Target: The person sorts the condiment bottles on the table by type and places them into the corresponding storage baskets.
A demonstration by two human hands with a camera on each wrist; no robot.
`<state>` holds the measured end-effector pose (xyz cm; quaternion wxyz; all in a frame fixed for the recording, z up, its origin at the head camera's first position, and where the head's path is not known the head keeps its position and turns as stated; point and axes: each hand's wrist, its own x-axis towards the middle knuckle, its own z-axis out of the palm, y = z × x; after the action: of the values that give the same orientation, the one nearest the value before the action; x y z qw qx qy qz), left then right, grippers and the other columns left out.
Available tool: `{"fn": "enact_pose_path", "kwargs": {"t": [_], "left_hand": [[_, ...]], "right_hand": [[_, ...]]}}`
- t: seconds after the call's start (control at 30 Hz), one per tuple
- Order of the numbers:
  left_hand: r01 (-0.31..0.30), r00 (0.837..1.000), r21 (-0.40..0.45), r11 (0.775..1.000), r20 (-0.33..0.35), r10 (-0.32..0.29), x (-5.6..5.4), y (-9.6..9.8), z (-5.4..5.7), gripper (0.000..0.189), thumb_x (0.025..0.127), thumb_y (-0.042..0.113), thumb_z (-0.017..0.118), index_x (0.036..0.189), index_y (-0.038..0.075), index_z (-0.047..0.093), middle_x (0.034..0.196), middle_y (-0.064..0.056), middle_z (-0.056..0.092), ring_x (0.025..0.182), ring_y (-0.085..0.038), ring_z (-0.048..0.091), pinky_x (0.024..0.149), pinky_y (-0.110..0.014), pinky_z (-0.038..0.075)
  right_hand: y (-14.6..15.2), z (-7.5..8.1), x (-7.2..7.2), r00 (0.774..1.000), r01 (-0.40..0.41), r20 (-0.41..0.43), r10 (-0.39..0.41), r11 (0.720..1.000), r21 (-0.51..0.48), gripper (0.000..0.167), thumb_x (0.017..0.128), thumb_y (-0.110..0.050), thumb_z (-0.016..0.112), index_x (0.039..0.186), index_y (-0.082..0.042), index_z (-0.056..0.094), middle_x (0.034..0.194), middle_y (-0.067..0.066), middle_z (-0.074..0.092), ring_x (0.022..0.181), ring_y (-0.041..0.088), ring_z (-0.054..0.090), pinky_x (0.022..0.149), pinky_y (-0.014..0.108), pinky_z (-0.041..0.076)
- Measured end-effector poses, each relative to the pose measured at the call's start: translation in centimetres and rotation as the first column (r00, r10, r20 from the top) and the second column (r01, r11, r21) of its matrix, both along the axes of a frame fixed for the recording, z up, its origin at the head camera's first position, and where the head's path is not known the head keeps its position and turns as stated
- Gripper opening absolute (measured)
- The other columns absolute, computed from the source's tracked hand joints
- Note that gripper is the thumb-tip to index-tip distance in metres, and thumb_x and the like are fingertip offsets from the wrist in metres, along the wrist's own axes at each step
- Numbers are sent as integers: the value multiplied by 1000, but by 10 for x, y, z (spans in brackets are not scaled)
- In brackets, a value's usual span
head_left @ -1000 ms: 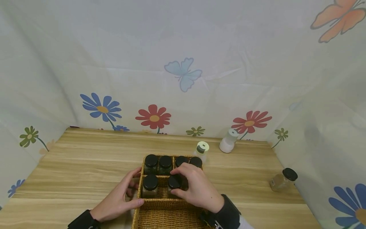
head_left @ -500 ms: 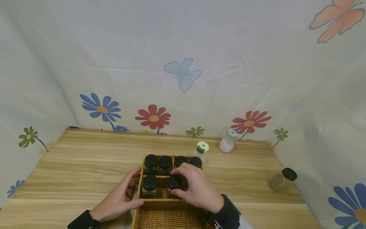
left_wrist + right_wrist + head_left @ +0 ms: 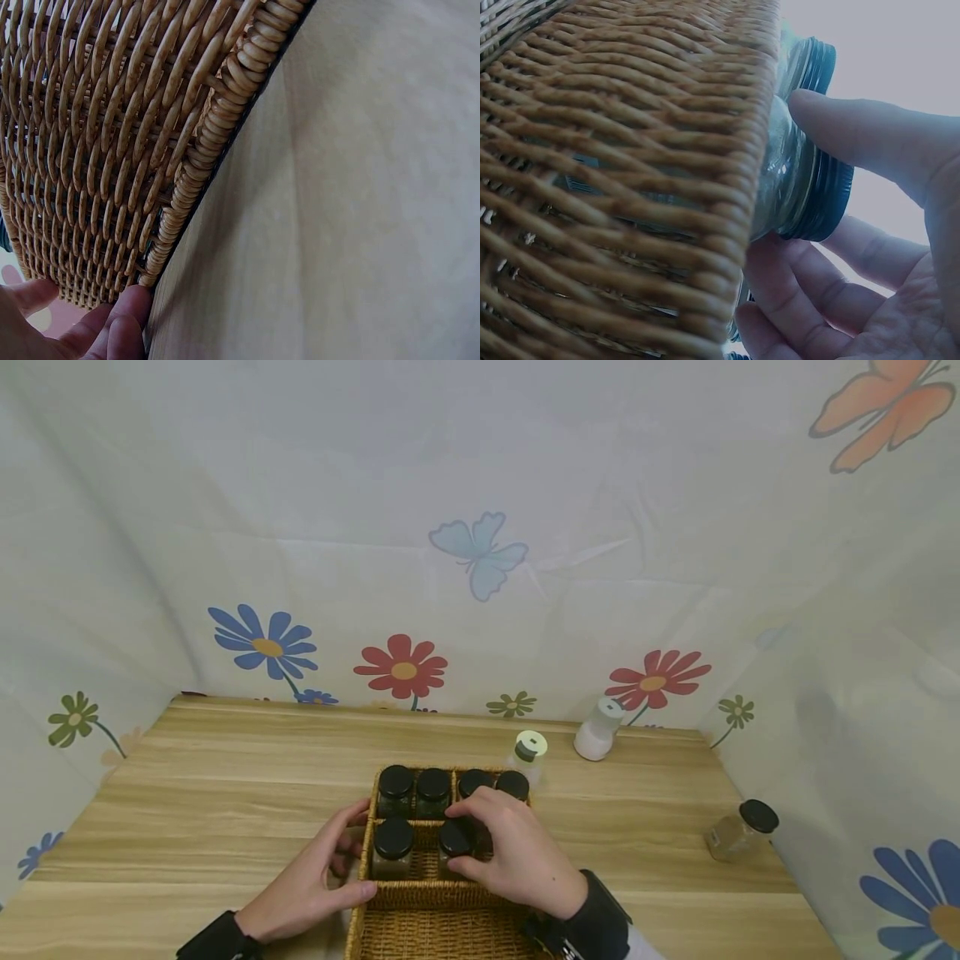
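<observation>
In the head view a wicker basket [image 3: 435,894] with dividers stands at the front of the table. My right hand [image 3: 517,852] pinches a small glass jar [image 3: 456,837] with a black lid between thumb and fingers; the jar stands inside the front right compartment. Its lid [image 3: 832,191] and upper glass rise above the basket wall in the right wrist view. My left hand [image 3: 307,885] rests against the basket's left side, thumb at the rim and fingers on the outer wall. Another black-lidded jar [image 3: 393,847] stands in the front left compartment. Part of a jar beside the pinched one is hidden by my right hand.
Several black-lidded jars [image 3: 433,787] fill the basket's back compartments. A pale-topped shaker [image 3: 527,756] stands just behind its right corner, and a white shaker [image 3: 598,731] farther back. One brown-filled jar [image 3: 738,835] is near the table's right edge. Printed cloth [image 3: 337,568] surrounds the table.
</observation>
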<state>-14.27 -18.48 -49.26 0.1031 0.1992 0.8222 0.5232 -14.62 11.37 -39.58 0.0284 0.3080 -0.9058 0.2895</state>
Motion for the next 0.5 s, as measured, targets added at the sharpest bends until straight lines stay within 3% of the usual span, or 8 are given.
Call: {"fn": "enact_pose_path", "kwargs": {"t": [0.5], "left_hand": [[-4, 1000, -4, 1000, 26, 4, 0, 0, 1, 85, 95, 33, 69, 161, 28, 17, 150, -9, 44, 105, -16, 57, 81, -30, 48]], "right_hand": [[0, 1, 2, 1000, 4, -5, -4, 1000, 12, 48, 80, -28, 88, 121, -13, 70, 104, -8, 63, 92, 7, 57, 80, 28, 49]]}}
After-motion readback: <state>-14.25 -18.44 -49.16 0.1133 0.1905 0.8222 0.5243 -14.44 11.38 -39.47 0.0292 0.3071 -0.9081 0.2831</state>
